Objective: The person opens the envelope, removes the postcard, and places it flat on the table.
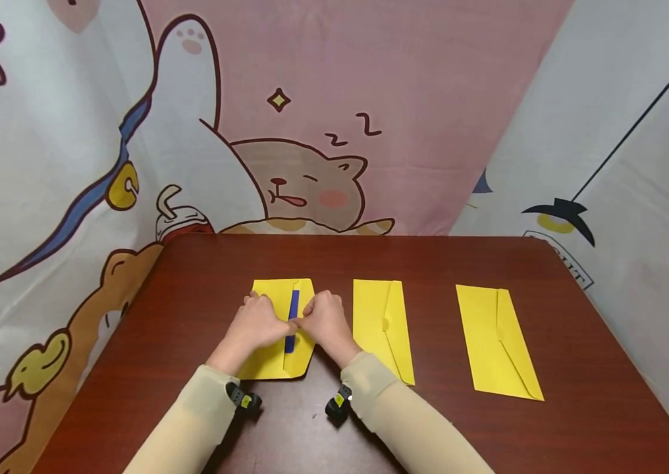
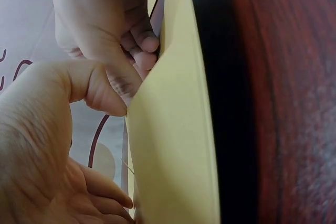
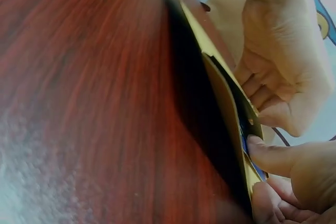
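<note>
A yellow envelope (image 1: 263,365) lies at the left of the table, its flap lifted toward the right. A flat blue piece (image 1: 294,303), perhaps a card, shows in its opening; most of it is hidden. My left hand (image 1: 260,320) is over the envelope's left part, thumb at the opening's edge and fingers on the outside. From the other side my right hand (image 1: 327,322) pinches the flap side. In the right wrist view its thumb (image 3: 273,156) lies against the blue piece (image 3: 244,140), with fingers beneath the envelope (image 3: 226,98). Both thumbs meet.
To the right lie two closed yellow envelopes, one in the middle (image 1: 373,329) and one farther right (image 1: 494,349). All rest on a dark red-brown wooden table (image 1: 429,260). Behind it hangs a cartoon-printed cloth (image 1: 429,99).
</note>
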### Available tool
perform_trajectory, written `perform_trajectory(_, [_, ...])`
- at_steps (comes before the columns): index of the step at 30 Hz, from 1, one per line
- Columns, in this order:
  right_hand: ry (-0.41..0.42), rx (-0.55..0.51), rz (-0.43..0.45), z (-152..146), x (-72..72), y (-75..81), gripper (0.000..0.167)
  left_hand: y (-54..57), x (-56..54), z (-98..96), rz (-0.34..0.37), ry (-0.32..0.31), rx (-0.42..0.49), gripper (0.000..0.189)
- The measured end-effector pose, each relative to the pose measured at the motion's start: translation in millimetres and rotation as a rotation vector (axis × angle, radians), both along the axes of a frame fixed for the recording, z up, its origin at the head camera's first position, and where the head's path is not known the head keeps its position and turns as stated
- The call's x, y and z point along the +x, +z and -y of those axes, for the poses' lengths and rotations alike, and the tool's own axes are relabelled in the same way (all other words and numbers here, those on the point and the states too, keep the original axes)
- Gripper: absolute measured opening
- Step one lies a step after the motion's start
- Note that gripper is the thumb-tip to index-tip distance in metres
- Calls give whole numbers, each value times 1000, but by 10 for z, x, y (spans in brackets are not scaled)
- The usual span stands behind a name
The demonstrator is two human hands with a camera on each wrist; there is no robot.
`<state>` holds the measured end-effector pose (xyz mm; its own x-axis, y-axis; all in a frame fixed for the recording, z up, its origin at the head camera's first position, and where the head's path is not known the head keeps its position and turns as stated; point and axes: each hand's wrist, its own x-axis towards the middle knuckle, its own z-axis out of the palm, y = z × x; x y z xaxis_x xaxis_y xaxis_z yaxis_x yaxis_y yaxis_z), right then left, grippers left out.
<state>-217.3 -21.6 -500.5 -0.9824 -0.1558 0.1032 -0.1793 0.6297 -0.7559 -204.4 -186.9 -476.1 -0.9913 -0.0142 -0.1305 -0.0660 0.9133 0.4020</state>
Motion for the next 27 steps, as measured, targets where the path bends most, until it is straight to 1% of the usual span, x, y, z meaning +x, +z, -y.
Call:
perform_trajectory(3, [-1, 22, 5, 17, -11, -2, 51, 4, 7, -11, 3, 7, 3, 80])
perform_trajectory(5, [-7, 37, 6, 13, -15, 2, 54, 9, 12, -19, 5, 9, 7, 80])
perform_trajectory(8, [-19, 55, 13, -13, -17, 21, 54, 12, 19, -24, 7, 12, 12, 88])
perform_trajectory(12, [-28, 41, 45, -63, -6, 51, 49, -7, 28, -11, -1, 20, 0, 101])
perform_trajectory(14, [-23, 27, 68, -92, 2, 63, 49, -19, 27, -8, -4, 22, -3, 96])
perform_trajectory(17, [-12, 18, 82, -128, 11, 64, 53, -31, 21, -6, 10, 27, 5, 94])
perform_trajectory(22, [-8, -7, 91, -184, 24, 64, 61, -34, 8, -14, 36, 32, 5, 102])
perform_trajectory(25, [-17, -19, 109, -213, 38, 85, 59, -25, 11, -22, 30, 30, 4, 101])
perform_trajectory(27, [-23, -19, 124, -233, 43, 105, 54, -23, 13, -27, 26, 30, 4, 100])
